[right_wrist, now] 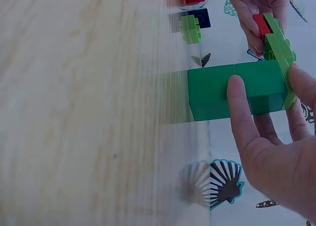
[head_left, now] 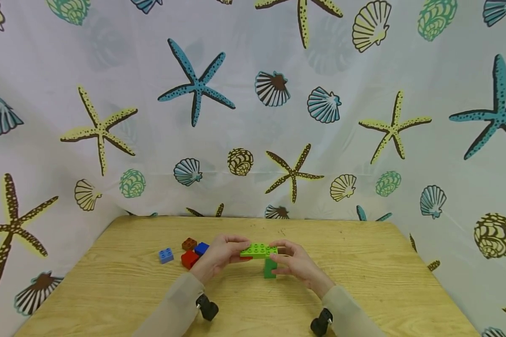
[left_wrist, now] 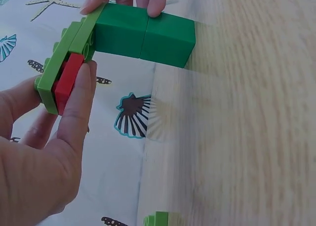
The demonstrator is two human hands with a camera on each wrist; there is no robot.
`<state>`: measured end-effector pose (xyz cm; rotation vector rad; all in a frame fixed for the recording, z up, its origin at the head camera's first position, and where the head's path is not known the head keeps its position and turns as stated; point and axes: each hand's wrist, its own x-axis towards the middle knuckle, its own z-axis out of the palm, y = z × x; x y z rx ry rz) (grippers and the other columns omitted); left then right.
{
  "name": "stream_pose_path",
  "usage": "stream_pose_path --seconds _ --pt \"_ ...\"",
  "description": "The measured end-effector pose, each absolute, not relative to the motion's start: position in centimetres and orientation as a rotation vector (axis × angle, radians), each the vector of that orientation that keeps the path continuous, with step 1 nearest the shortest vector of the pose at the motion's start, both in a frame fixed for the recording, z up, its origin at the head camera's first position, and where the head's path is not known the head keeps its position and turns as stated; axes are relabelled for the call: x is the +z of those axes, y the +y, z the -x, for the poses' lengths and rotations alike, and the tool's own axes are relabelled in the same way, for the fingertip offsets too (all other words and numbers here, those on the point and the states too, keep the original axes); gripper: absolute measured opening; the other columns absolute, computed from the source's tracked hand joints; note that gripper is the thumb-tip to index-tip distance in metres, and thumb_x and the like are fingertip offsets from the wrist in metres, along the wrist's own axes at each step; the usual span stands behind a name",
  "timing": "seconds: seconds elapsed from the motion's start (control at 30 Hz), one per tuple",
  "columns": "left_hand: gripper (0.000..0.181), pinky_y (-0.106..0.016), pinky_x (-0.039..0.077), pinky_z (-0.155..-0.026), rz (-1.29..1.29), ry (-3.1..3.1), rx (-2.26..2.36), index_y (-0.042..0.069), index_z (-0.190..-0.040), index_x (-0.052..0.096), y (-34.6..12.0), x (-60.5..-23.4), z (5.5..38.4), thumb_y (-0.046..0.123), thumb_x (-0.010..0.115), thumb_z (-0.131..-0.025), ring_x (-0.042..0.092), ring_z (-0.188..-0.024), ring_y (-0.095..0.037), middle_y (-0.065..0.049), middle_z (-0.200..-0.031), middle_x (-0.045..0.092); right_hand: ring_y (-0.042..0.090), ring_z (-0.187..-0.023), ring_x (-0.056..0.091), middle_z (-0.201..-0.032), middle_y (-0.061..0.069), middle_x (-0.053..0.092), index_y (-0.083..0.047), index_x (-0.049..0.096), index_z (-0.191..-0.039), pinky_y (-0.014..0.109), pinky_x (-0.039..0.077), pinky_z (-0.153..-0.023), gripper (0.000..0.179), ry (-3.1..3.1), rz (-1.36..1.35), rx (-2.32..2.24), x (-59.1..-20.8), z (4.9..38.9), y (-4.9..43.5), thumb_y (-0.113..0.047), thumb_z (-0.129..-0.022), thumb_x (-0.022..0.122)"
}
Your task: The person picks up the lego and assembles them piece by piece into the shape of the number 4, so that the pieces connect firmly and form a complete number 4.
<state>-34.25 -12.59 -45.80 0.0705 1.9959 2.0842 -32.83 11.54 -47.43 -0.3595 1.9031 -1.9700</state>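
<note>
Two green bricks (head_left: 270, 269) stand stacked upright on the table. Across their top lie light green plates (head_left: 255, 251), which jut out to the left over open space. A thin red plate (left_wrist: 70, 82) sits against the underside of that overhang. My left hand (head_left: 220, 253) pinches the free end, thumb on the studded side and fingers on the red plate. With my right hand (head_left: 297, 264) I hold the tower's right side. One finger lies along the green brick's face in the right wrist view, and the thumb is at the light green plate.
Left of my left hand lie a small blue brick (head_left: 166, 255), a brown brick (head_left: 189, 243), a red brick (head_left: 189, 259) and a darker blue brick (head_left: 201, 248). A light green piece (right_wrist: 190, 29) also shows in the right wrist view. A patterned curtain (head_left: 244, 126) stands behind the wooden table (head_left: 362, 281).
</note>
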Motion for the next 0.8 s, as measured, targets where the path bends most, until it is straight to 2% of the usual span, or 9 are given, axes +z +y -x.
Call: stream_pose_path --seconds 0.23,0.4,0.57,0.8 --pt "0.021 -0.039 0.058 -0.079 -0.063 2.002 2.098 -0.003 -0.11 0.065 -12.5 -45.4 34.4 0.006 0.067 -0.092 0.073 -0.088 -0.026 -0.021 -0.111 0.066 0.019 -0.104 0.062 -0.13 0.018 0.05 -0.003 0.05 -0.137 0.045 0.056 -0.089 0.049 1.916 0.363 -1.965 -47.5 33.0 11.6 -0.021 -0.094 0.067" --pt "0.023 -0.04 0.058 -0.079 -0.094 1.995 2.087 -0.005 -0.114 0.061 -12.4 -45.5 34.4 0.004 0.063 -0.094 0.073 -0.09 -0.027 -0.022 -0.113 0.065 0.019 -0.104 0.062 -0.13 0.018 0.05 -0.003 0.049 -0.138 0.045 0.056 -0.089 0.05 1.924 0.364 -1.966 -47.5 33.1 11.6 -0.021 -0.094 0.066" --pt "0.032 -0.04 0.059 -0.08 -0.18 2.107 1.951 -0.005 -0.12 0.061 -12.8 -45.6 34.4 0.017 0.063 -0.097 0.071 -0.089 -0.023 -0.018 -0.114 0.064 0.019 -0.103 0.062 -0.129 0.017 0.051 -0.004 0.051 -0.136 0.047 0.055 -0.09 0.048 1.929 0.353 -1.968 -47.7 33.1 11.6 -0.021 -0.094 0.067" --pt "0.042 -0.035 0.058 -0.082 -0.243 2.308 1.787 0.003 -0.12 0.065 -14.5 -45.6 34.4 0.038 0.059 -0.098 0.065 -0.099 -0.024 -0.011 -0.114 0.067 0.019 -0.103 0.061 -0.132 0.018 0.048 -0.006 0.052 -0.136 0.047 0.055 -0.09 0.048 1.93 0.349 -1.965 -47.6 33.0 11.5 -0.023 -0.093 0.068"
